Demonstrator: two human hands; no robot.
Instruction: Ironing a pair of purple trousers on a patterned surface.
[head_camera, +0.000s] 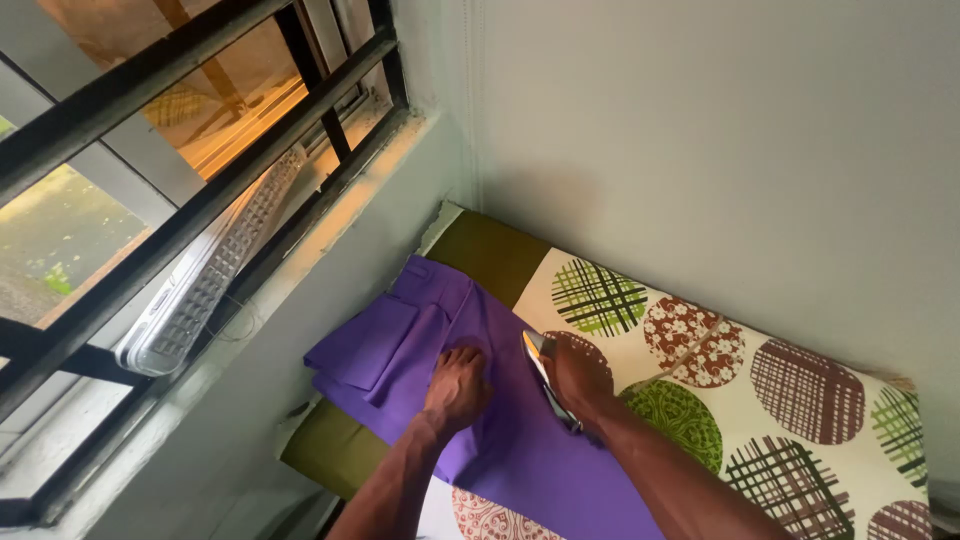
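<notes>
Right hand (577, 378) closed around iron (545, 375), pressing it on purple garment (480, 400). Left hand (458, 385) flat, fingers spread, holding nothing, pinning the cloth just beside it on patterned sheet (760, 400).

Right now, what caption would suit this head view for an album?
Left hand flattens purple trousers while right hand grips an iron on a circle-patterned sheet.

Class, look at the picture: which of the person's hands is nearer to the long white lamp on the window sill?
Left. The left hand lies flat on the purple garment, on the side toward the lamp. The right hand grips the iron farther away.
</notes>
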